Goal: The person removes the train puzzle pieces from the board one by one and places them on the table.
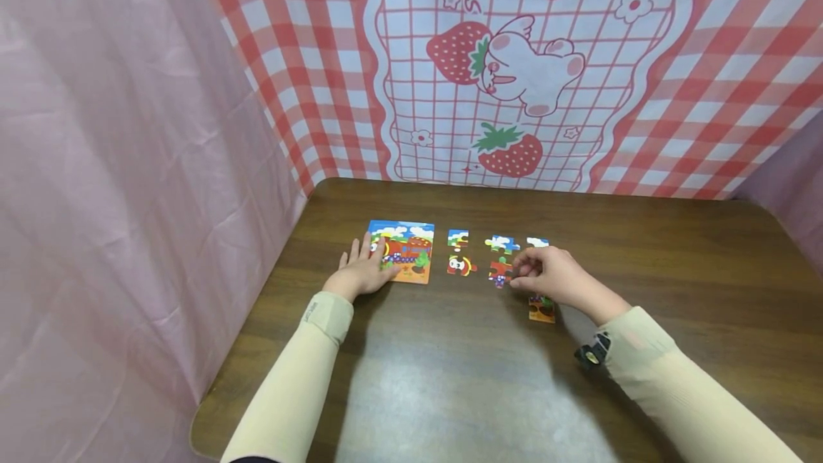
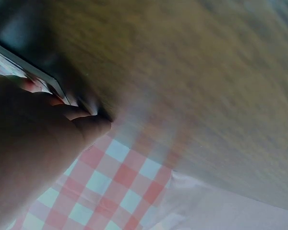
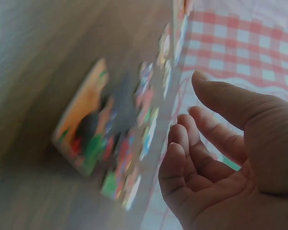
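My left hand (image 1: 363, 274) lies with straight, spread fingers over the left part of a colourful picture board (image 1: 411, 252), which shows a red vehicle under a blue sky. In the left wrist view the hand (image 2: 43, 134) is at the board's dark edge. My right hand (image 1: 554, 279) is over the right-hand column of jigsaw pieces, beside a red middle piece (image 1: 500, 270). Seen from the right wrist, its thumb stands apart from the bent fingers (image 3: 194, 158), with nothing between them. An orange-bottomed jigsaw piece (image 3: 86, 108) lies on the table; the hand partly hides that column.
Between the board and the right hand lie other jigsaw pieces: a sky piece (image 1: 458, 237), a piece with a face (image 1: 459, 265) and another sky piece (image 1: 503, 244). The brown wooden table (image 1: 437, 363) meets a strawberry-print checked cloth (image 1: 489, 141) at the back. A pink curtain (image 1: 128, 198) hangs left.
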Motion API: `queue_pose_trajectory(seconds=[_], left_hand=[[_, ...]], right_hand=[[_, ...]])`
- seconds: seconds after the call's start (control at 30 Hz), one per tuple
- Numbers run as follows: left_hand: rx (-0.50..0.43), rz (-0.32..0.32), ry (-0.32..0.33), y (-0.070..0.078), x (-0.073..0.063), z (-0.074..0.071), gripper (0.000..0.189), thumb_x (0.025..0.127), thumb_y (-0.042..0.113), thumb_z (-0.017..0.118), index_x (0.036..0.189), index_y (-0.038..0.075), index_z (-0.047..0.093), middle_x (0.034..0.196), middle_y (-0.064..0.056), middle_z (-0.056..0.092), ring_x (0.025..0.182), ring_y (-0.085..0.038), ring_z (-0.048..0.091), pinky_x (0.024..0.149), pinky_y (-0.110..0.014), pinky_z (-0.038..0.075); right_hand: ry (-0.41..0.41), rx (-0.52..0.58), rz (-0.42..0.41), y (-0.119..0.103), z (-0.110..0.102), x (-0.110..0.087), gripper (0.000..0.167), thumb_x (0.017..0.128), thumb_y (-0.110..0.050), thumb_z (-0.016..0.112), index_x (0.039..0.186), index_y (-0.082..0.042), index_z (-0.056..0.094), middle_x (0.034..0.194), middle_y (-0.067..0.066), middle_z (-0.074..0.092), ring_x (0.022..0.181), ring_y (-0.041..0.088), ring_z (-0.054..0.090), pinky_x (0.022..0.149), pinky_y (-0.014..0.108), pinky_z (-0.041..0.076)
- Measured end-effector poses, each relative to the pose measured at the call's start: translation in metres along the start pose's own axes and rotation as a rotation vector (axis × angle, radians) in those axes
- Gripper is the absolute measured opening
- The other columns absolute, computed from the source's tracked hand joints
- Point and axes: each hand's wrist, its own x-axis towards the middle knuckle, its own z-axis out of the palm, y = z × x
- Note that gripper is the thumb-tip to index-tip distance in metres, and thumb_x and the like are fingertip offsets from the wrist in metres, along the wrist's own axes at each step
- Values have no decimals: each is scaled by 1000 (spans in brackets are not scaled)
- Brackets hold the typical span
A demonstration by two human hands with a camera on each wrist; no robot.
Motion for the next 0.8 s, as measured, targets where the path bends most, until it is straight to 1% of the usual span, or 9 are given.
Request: queue_pose_trajectory(seconds=[0.07, 0.27, 0.4, 0.5, 0.57, 0.63, 0.73, 0.8], left_hand=[[-1, 1, 0, -1, 0, 0, 86, 102, 67, 36, 164, 24, -5, 165, -10, -24, 149, -38, -18, 118, -57, -7], [13, 1, -2, -2, 1, 0, 85, 102, 68, 33, 164, 25, -6, 165, -9, -23, 150, -36, -18, 118, -56, -6], [18, 9, 5, -2, 5, -1, 83, 103, 66, 32, 164, 24, -4, 166, -9, -20, 150, -37, -16, 118, -57, -4], [11, 9, 0, -1, 6, -2, 79, 105, 62, 30, 164, 23, -5, 166, -9, -21, 150, -38, -16, 118, -57, -4], [4, 7, -1, 0, 3, -3, 78, 106, 59, 30, 164, 20, -6, 166, -11, -21, 149, -40, -17, 118, -57, -5], [-7, 5, 6, 3, -5, -8, 75, 108, 53, 31, 164, 17, -5, 166, -12, -19, 149, -41, -17, 118, -56, -3], [-14, 12, 37, 7, -18, -15, 72, 110, 47, 32, 164, 14, -1, 168, -14, -14, 149, -43, -14, 119, -56, 0], [-12, 10, 53, 8, -24, -20, 69, 111, 44, 31, 165, 14, 1, 168, -14, -11, 150, -44, -13, 119, -55, 2]], right_hand=[[-9, 14, -15, -7, 3, 8, 27, 86, -14, 83, 106, 2, 72, 85, -1, 65, 76, 17, 61, 66, 34, 52], [-38, 59, -37, -30, 15, 34, 26, 87, -12, 82, 106, 3, 72, 86, 1, 66, 78, 18, 61, 68, 33, 53], [-45, 48, -48, -45, 22, 52, 25, 88, -13, 81, 106, 2, 72, 87, 1, 67, 79, 18, 62, 72, 35, 53], [-69, 42, -46, -56, 29, 65, 25, 89, -14, 81, 106, 2, 73, 86, 1, 67, 79, 17, 61, 72, 36, 52], [-92, 43, -43, -63, 37, 74, 25, 89, -14, 81, 107, 2, 72, 87, 1, 67, 78, 16, 61, 72, 36, 52], [-118, 39, -37, -68, 46, 82, 26, 89, -14, 81, 108, 2, 72, 87, 1, 66, 76, 16, 62, 69, 34, 54], [-139, 11, -45, -76, 60, 94, 25, 89, -13, 81, 107, 1, 73, 88, 1, 66, 76, 15, 62, 69, 33, 54], [-146, -5, -51, -82, 68, 102, 25, 88, -14, 82, 106, 1, 73, 87, 2, 66, 76, 16, 61, 70, 34, 53]])
